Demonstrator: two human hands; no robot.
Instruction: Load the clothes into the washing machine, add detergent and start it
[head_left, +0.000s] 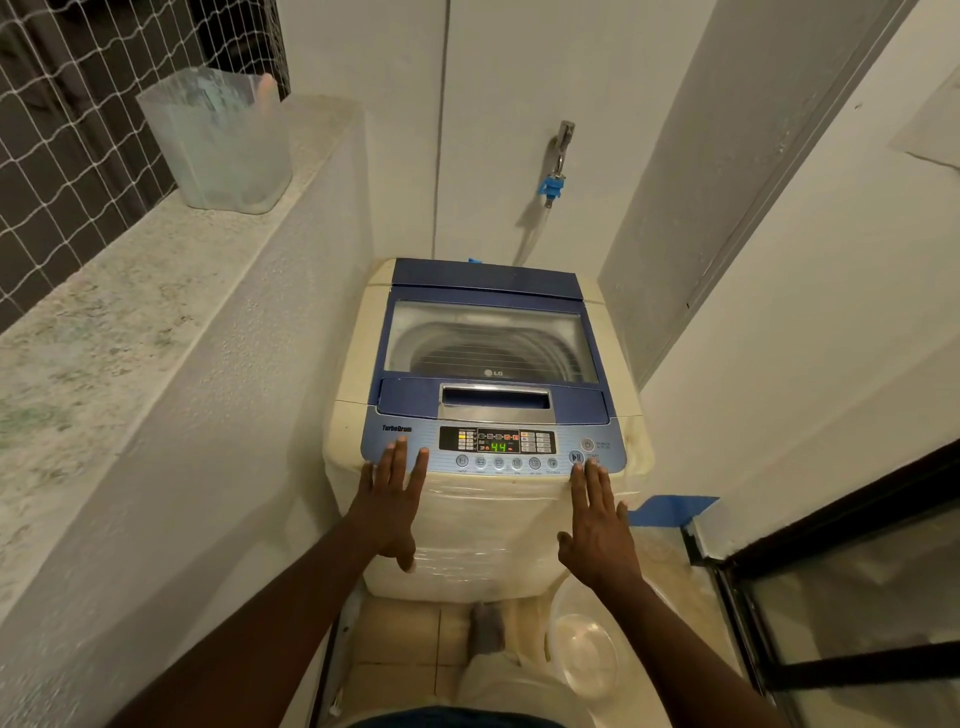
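Note:
A cream top-loading washing machine (483, 525) stands against the wall with its blue glass lid (488, 338) closed. Through the glass I see the drum wall; no clothes show. The control panel (496, 441) is lit and its green display reads 44. My left hand (392, 493) lies flat with straight fingers, its fingertips on the panel's left end. My right hand (597, 519) is flat too, its index fingertip just below the start/pause button (575, 457). Neither hand holds anything.
A translucent plastic container (218, 140) stands on the stone ledge (104, 322) at the left, in front of netting. A tap with a blue hose fitting (553, 182) is on the wall behind the machine. A white basin (587, 649) sits on the floor at the right, beside a dark-framed glass door (841, 597).

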